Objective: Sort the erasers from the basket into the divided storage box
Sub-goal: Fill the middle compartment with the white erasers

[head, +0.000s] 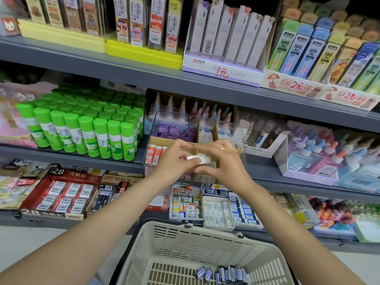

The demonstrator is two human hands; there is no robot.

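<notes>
A clear divided storage box (156, 122) with cardboard dividers stands on the middle shelf. It holds orange-wrapped erasers (154, 154) at its front left, purple items at the back left and white erasers (206, 135) behind. Over its front, my left hand (174, 159) and my right hand (223, 159) together pinch a small white eraser (202, 158). Below, the beige basket (178, 239) holds several dark blue-wrapped pieces (224, 274) at its bottom.
Green glue sticks (86, 128) stand left of the box, glue bottles (312, 151) to its right. Eraser boxes (218, 208) and 2B eraser packs (61, 196) fill the lower shelf. Pencil-lead packs (228, 38) line the top shelf.
</notes>
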